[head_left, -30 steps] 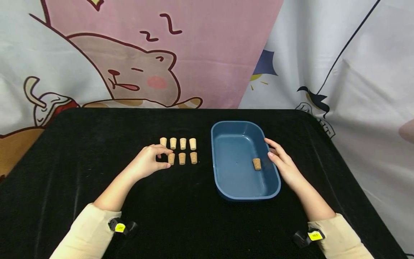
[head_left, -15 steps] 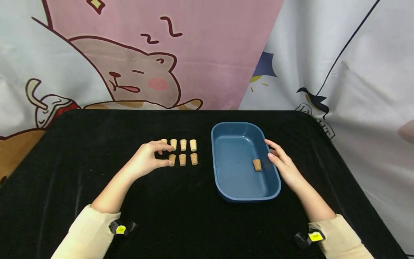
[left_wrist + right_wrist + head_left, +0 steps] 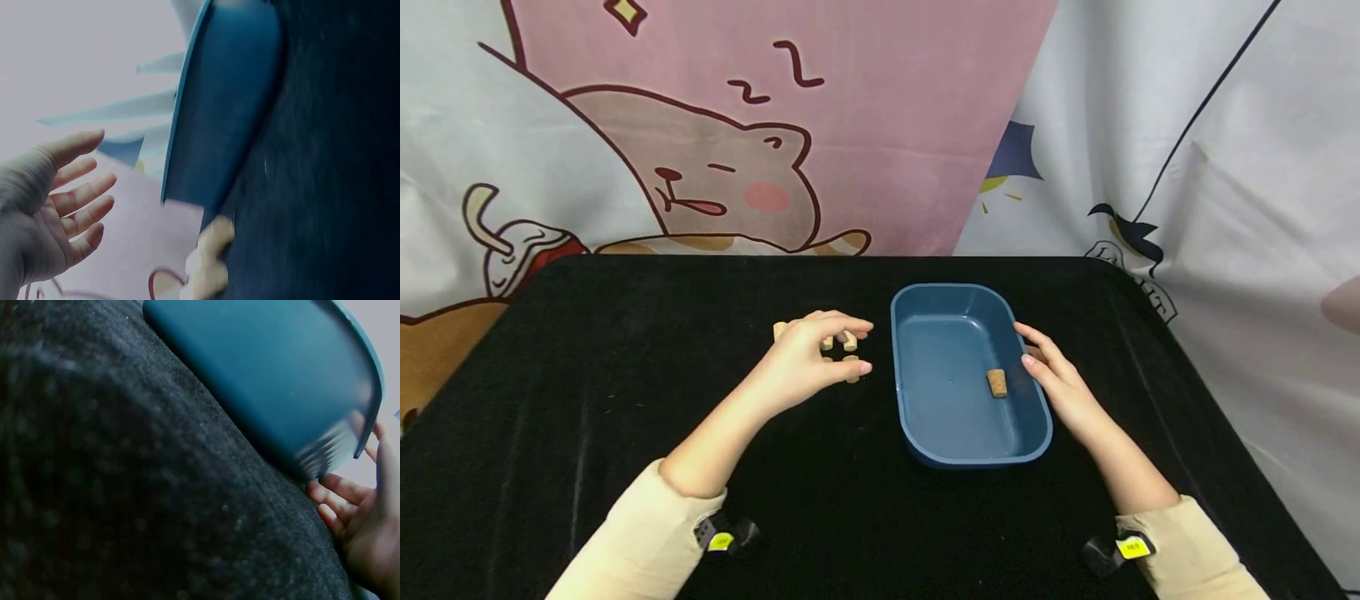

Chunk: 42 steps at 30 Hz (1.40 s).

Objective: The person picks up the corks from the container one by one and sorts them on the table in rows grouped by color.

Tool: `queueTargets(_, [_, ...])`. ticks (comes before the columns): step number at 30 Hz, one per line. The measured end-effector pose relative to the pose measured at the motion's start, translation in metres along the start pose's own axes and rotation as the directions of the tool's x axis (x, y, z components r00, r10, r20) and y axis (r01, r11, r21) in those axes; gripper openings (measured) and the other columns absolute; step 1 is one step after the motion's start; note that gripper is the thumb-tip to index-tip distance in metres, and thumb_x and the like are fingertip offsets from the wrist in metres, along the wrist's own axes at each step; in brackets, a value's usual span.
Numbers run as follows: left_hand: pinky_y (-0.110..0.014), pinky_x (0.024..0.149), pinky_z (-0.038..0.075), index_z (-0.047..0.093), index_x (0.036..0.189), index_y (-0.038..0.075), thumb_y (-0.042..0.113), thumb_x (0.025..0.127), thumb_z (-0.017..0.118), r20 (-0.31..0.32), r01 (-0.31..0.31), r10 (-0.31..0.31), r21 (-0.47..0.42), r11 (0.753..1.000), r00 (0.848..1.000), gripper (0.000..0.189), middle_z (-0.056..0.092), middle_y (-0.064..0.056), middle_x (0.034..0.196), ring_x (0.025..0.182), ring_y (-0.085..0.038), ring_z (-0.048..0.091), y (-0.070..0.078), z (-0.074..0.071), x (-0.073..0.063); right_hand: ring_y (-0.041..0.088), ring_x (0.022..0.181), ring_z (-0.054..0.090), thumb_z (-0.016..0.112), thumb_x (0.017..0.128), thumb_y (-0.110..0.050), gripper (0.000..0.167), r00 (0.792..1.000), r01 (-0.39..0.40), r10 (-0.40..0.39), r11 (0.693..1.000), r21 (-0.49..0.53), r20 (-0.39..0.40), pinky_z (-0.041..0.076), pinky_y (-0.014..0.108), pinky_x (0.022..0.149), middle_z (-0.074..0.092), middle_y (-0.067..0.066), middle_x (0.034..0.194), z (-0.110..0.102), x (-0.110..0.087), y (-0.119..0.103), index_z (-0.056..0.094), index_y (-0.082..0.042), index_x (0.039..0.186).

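Observation:
My left hand (image 3: 805, 358) hovers over the rows of small tapered corks, thumb and fingers apart with nothing between them. It hides most of the corks; a pale cork (image 3: 779, 331) shows behind the knuckles, and another pale cork (image 3: 850, 342) shows between thumb and forefinger. Blurred corks (image 3: 215, 234) appear low in the left wrist view, apart from the spread fingers. My right hand (image 3: 1060, 379) rests against the right side of a blue plastic tub (image 3: 947, 417), fingertips at its rim and outer wall. One brown cork (image 3: 997, 383) lies inside the tub, near its right wall.
A black cloth (image 3: 850, 517) covers the table under the tub and corks. Behind its far edge hangs a printed curtain (image 3: 887, 150) with a cartoon bear. The tub's left rim stands just right of my left fingertips.
My left hand has moved right from the left end of the cork rows to their right end, leaving without a cork. My right hand and the tub have stayed put.

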<state>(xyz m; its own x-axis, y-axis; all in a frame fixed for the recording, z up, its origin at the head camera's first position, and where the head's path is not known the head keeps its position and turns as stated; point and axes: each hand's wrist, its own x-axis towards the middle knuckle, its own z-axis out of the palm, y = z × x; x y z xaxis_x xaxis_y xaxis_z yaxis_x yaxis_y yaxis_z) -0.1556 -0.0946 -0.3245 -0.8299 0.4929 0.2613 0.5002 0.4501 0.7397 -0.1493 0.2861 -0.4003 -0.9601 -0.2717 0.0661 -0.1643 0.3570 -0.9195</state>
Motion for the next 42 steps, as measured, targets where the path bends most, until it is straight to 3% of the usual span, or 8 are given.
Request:
queueTargets(7, [-0.038, 0.089, 0.043, 0.065, 0.12, 0.014, 0.024, 0.082, 0.077, 0.054, -0.025, 0.025, -0.006, 1.0, 0.998, 0.041, 0.063, 0.003, 0.115, 0.105, -0.017, 0.054, 0.025, 0.03, 0.024, 0.048, 0.12, 0.042, 0.035, 0.104, -0.026, 0.052, 1.0, -0.001, 0.001, 1.0, 0.004, 0.004, 0.046, 0.04, 0.084, 0.031, 0.029, 0.143, -0.001, 0.0, 0.001, 0.018, -0.018, 0.153])
queueTargets(15, [-0.031, 0.088, 0.045, 0.062, 0.124, 0.013, 0.026, 0.084, 0.076, 0.16, -0.013, 0.014, -0.01, 1.0, 0.987, 0.044, 0.062, 0.0, 0.12, 0.108, -0.016, 0.054, 0.04, 0.058, 0.044, 0.047, 0.12, 0.043, 0.035, 0.104, -0.025, 0.052, 1.0, 0.004, -0.004, 1.0, -0.008, 0.002, 0.047, 0.037, 0.083, 0.032, 0.029, 0.143, -0.001, 0.001, 0.001, 0.018, -0.018, 0.153])
queueTargets(27, [-0.025, 0.083, 0.046, 0.058, 0.13, 0.013, 0.029, 0.085, 0.075, 0.268, 0.003, -0.002, -0.005, 1.0, 0.963, 0.051, 0.062, -0.006, 0.12, 0.11, -0.021, 0.056, 0.043, 0.094, 0.072, 0.047, 0.119, 0.043, 0.035, 0.105, -0.024, 0.052, 1.0, 0.009, -0.009, 1.0, 0.005, 0.012, 0.047, 0.038, 0.083, 0.032, 0.03, 0.143, 0.0, 0.001, -0.001, 0.017, -0.016, 0.153])
queueTargets(32, [-0.024, 0.079, 0.046, 0.058, 0.129, 0.01, 0.029, 0.084, 0.075, 0.296, 0.005, -0.011, 0.021, 1.0, 0.955, 0.052, 0.063, -0.008, 0.119, 0.107, -0.021, 0.058, 0.044, 0.106, 0.082, 0.047, 0.118, 0.044, 0.034, 0.105, -0.025, 0.052, 1.0, 0.014, -0.014, 1.0, -0.017, 0.009, 0.044, 0.044, 0.085, 0.032, 0.03, 0.142, 0.001, 0.001, -0.001, 0.017, -0.016, 0.153])
queueTargets(42, [-0.026, 0.079, 0.046, 0.057, 0.131, 0.014, 0.03, 0.083, 0.077, 0.382, 0.103, -0.133, 0.098, 0.99, 0.914, 0.055, 0.062, -0.005, 0.119, 0.105, -0.016, 0.057, 0.043, 0.122, 0.102, 0.047, 0.117, 0.046, 0.035, 0.105, -0.024, 0.052, 1.0, 0.017, -0.017, 1.0, -0.017, 0.006, 0.044, 0.044, 0.085, 0.035, 0.029, 0.14, 0.0, 0.001, 0.0, 0.018, -0.017, 0.153])
